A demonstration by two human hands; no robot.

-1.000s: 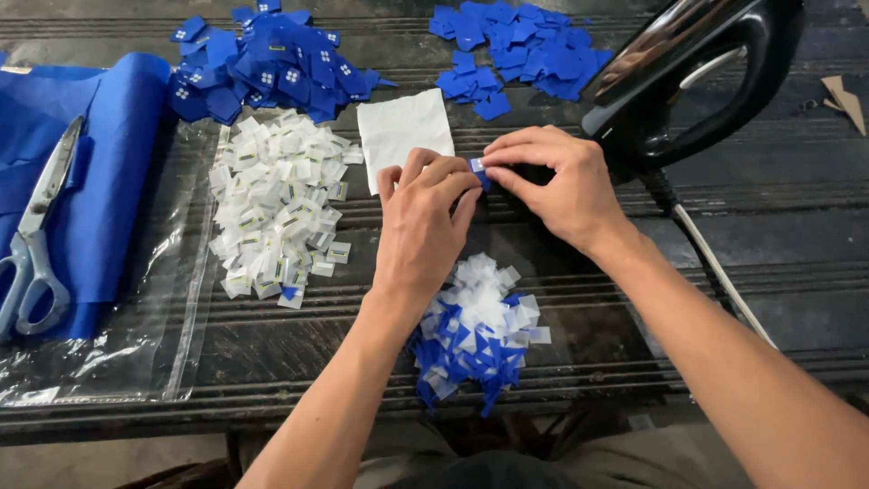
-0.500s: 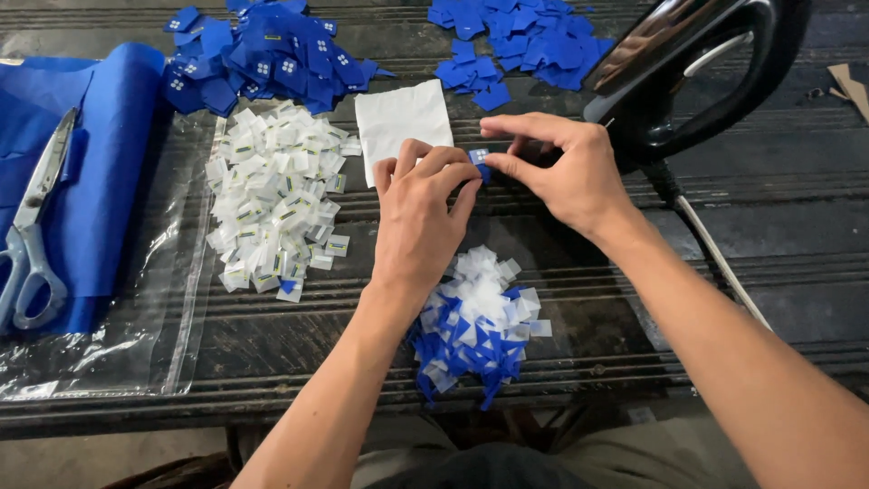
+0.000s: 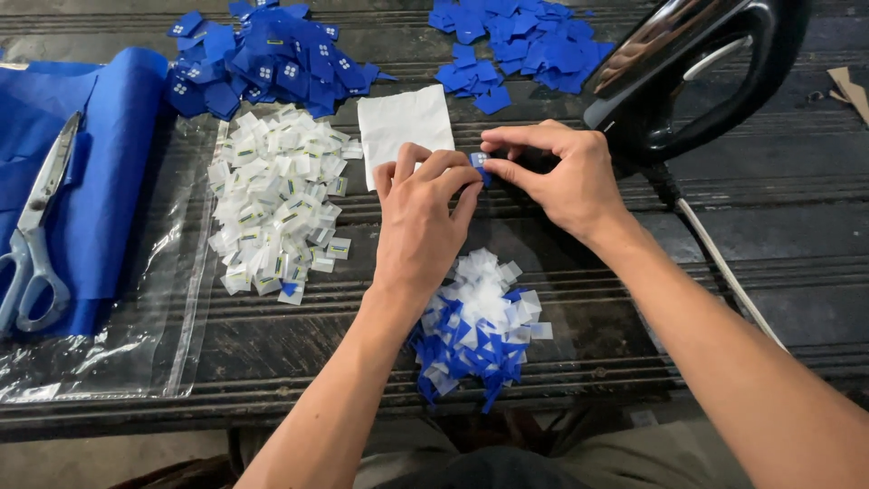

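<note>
Pinching one small blue label (image 3: 479, 164) between them, the left hand (image 3: 424, 217) and right hand (image 3: 557, 174) met just beside the white paper sheet (image 3: 405, 129), above a mixed blue-and-white label pile (image 3: 478, 328).

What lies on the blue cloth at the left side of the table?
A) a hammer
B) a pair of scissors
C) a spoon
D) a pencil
B: a pair of scissors with metal blades and looped handles rests on the folded blue cloth, well away from both hands.
</note>
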